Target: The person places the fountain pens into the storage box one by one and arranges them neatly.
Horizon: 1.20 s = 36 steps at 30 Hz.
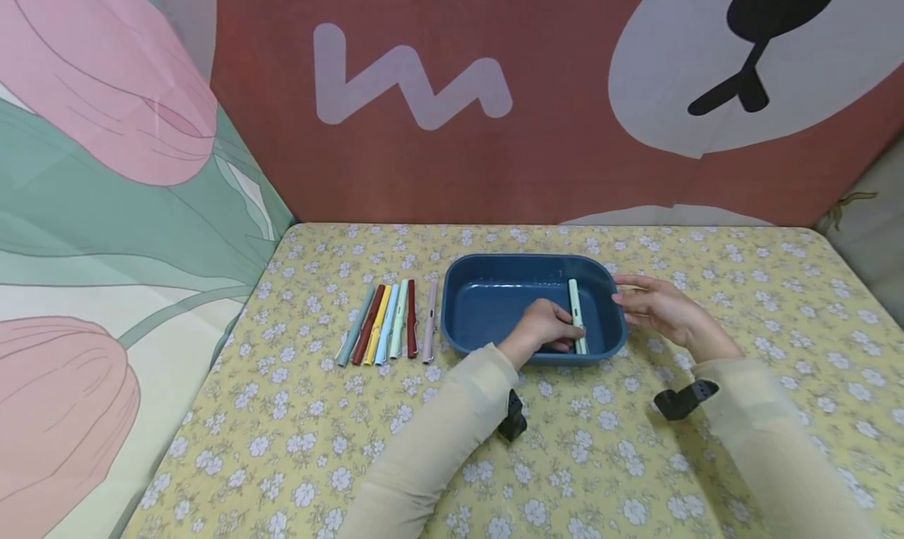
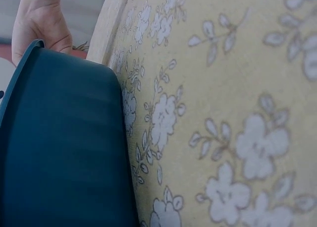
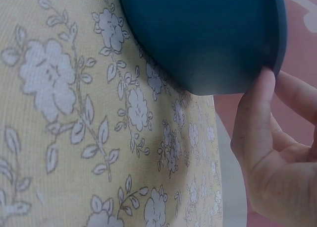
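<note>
A pale green pen (image 1: 575, 304) lies front to back at the right end of a dark blue plastic basin (image 1: 494, 268). Reaching over the basin's front wall, my left hand (image 1: 540, 327) pinches the near part of this pen between thumb and fingers. My right hand (image 1: 660, 307) holds the basin's right end, with thumb and finger (image 3: 260, 118) at the rim in the right wrist view. From the left wrist, the basin's outer wall (image 2: 69, 138) fills the left side, and the right hand (image 2: 44, 28) shows beyond it; the left hand is hidden there.
Left of the basin several pens lie side by side: teal (image 1: 355, 327), dark red (image 1: 370, 325), yellow (image 1: 380, 325), light blue, pale green and another dark red (image 1: 412, 319). A lilac pen (image 1: 430, 319) lies nearest the basin. A yellow floral cloth (image 1: 282, 445) covers the table.
</note>
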Motion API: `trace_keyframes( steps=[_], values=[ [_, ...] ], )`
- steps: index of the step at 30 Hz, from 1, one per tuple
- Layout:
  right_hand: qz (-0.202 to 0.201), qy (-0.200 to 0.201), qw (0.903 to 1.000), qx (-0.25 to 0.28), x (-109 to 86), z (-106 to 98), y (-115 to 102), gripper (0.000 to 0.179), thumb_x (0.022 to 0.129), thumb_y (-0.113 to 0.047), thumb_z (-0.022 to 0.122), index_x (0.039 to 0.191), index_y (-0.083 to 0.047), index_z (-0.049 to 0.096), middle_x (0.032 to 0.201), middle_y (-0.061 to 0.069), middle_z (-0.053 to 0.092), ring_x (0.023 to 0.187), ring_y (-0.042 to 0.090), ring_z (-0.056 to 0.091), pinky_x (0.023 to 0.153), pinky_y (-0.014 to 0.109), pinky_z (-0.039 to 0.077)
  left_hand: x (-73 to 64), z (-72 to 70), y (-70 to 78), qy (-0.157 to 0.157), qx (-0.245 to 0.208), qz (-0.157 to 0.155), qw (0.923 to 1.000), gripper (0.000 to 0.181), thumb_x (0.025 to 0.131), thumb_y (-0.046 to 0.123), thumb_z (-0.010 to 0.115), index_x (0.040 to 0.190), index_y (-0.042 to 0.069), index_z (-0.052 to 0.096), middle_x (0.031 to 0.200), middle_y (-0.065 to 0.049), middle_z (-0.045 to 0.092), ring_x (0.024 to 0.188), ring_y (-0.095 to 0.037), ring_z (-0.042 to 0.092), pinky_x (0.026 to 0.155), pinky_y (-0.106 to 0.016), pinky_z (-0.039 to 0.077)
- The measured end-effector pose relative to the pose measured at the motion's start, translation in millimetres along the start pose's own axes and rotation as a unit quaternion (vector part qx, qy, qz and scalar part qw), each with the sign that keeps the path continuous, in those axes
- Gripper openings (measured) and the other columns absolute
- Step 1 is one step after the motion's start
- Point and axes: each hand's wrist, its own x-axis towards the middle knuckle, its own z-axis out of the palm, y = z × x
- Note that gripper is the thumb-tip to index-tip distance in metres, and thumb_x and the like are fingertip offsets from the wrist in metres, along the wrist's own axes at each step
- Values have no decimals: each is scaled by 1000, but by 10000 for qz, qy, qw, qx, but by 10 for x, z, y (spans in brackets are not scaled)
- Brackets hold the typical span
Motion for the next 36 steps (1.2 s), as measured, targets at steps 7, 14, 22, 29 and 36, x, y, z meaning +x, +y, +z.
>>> trace_keyframes(
  steps=[7,14,22,29,36],
  values=[
    [-13,-10,10000,-36,-3,-1,-12,72,98,-24,54,152,2,14,95,-21,60,87,-6,63,78,15,56,4,-11,-4,-50,-172,-46,9998,26,86,12,71,109,2,69,92,-12,72,87,-28,71,61,-24,60],
    [19,37,9999,-102,-26,-2,-21,70,98,-25,54,151,1,16,97,-21,58,88,-6,62,78,14,56,12,-18,-9,-108,-471,-53,9988,27,86,11,70,112,1,67,96,-12,71,91,-28,71,63,-25,60],
    [16,48,9998,-187,-11,11,-40,71,98,-26,54,151,1,16,98,-20,56,88,-7,60,78,15,55,26,-51,0,-246,-747,-45,9969,29,87,8,69,114,0,65,102,-16,71,92,-29,70,63,-25,61],
    [-10,137,9986,-511,-7,39,-70,72,98,-33,53,151,1,18,117,-6,52,89,-9,58,81,16,54,8,-76,23,-312,-769,-70,9965,31,87,9,69,116,-1,64,103,-17,70,90,-27,71,65,-27,61],
    [41,310,9971,-698,17,70,-80,70,98,-31,53,151,0,19,125,3,48,89,-9,55,81,17,53,8,-88,35,-311,-845,-123,9959,32,87,10,69,117,-1,64,99,-16,70,86,-26,71,64,-27,61]
  ],
)
